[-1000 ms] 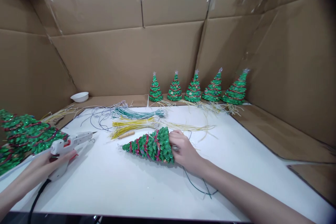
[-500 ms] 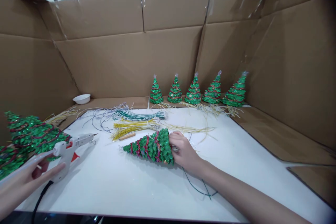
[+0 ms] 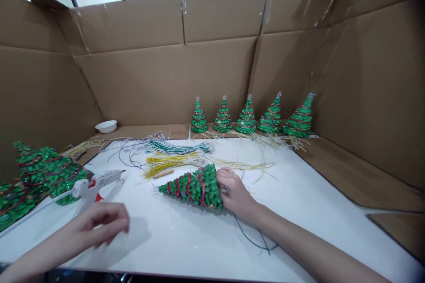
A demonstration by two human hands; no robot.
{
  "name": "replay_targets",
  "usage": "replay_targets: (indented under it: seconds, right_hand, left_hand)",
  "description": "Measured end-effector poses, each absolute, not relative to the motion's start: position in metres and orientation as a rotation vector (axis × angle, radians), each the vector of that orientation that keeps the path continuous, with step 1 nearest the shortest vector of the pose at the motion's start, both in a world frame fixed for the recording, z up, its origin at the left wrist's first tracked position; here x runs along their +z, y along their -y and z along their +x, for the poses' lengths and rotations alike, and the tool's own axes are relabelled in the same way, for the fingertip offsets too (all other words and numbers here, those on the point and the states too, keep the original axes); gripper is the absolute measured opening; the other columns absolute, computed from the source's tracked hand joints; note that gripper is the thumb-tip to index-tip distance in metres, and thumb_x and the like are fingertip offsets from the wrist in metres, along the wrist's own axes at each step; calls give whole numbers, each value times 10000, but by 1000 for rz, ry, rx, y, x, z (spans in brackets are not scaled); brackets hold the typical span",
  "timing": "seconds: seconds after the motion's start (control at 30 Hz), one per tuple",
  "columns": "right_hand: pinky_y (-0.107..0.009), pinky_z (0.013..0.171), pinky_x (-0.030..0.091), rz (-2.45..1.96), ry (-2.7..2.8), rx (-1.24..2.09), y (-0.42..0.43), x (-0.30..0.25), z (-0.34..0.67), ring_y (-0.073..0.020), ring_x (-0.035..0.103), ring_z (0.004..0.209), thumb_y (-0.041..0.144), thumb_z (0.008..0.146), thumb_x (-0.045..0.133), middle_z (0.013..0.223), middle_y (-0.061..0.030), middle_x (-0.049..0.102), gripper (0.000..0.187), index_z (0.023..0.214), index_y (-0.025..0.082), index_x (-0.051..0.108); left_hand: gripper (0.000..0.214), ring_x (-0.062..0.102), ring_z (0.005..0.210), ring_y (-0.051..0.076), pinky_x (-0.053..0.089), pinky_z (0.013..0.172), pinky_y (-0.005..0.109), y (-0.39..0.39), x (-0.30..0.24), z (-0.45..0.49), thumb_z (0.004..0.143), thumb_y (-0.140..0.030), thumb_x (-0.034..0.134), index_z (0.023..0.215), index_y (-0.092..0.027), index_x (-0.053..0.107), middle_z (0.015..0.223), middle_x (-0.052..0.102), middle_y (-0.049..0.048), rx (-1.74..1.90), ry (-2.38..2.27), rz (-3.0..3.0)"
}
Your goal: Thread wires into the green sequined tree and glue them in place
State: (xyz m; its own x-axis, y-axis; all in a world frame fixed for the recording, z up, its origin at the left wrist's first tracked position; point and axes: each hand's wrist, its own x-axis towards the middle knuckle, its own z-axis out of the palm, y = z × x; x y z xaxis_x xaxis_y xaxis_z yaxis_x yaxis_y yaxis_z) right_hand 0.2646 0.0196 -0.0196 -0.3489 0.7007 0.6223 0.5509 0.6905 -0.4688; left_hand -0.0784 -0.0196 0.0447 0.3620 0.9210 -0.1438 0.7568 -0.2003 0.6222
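Note:
A small green Christmas tree point(image 3: 192, 188) with red garland lies on its side on the white table, its star tip pointing left. My right hand point(image 3: 234, 190) grips it at the open base, with some fingertips hidden by the rim. My left hand point(image 3: 106, 223) is over the table to the left of the tree, holding nothing, its fingers loosely bent and slightly blurred. Just behind it stands a white glue gun point(image 3: 88, 190) with a red trigger, its nozzle pointing right. A dark green wire point(image 3: 247, 236) curves beneath my right forearm.
Several finished-looking trees point(image 3: 245, 117) line the back; more trees point(image 3: 56, 170) stand at left. Bundles of green wire point(image 3: 179, 146) and yellow wire point(image 3: 172, 161) lie mid-table by a wooden-handled awl point(image 3: 164, 174). A white bowl point(image 3: 106, 127) is back left. Cardboard walls point(image 3: 133, 75) enclose the table.
My left hand has let go of the glue gun, which now stands on the table, and has moved right toward the tree. My right hand keeps its hold on the tree.

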Motion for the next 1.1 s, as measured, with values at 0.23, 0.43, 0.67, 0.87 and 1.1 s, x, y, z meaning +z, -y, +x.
replay_targets:
  seconds: [0.23,0.43,0.67,0.87,1.1]
  right_hand:
    - [-309,702,365,-937,2053,193,-21,-21,268,-142,462,591,35,753,427,594,18,495,208,626,199,443]
    - [-300,677,353,-982,2071,162,-20,-14,272,-134,456,583,97,854,429,592,20,497,244,632,197,437]
    - [-299,666,339,-979,2048,111,-21,-10,279,-129,466,572,115,885,446,598,21,520,230,674,197,484]
    - [-291,664,355,-976,2077,109,-20,-9,280,-127,454,583,114,896,433,602,25,482,249,661,198,449]
    - [-289,624,371,-931,2084,68,-20,-7,281,-127,488,575,103,898,423,609,17,520,228,700,197,487]
  left_hand:
    - [267,589,855,182,469,765,282,-39,53,29,935,-400,445,953,-206,627,930,650,50,789,-946,2302]
    - [337,525,1186,221,415,1002,350,-58,29,56,967,-379,404,1263,-259,513,1284,580,55,730,-751,2290]
    - [432,489,1240,242,408,1030,371,-52,25,41,929,-378,515,1342,-294,423,1382,506,48,614,-713,2357]
    - [457,450,1280,217,408,1034,343,-49,12,31,950,-297,493,1375,-325,326,1404,469,32,687,-721,2340]
    - [373,495,1220,195,413,1022,352,-51,-3,32,938,-250,512,1286,-302,388,1329,516,35,753,-653,2369]
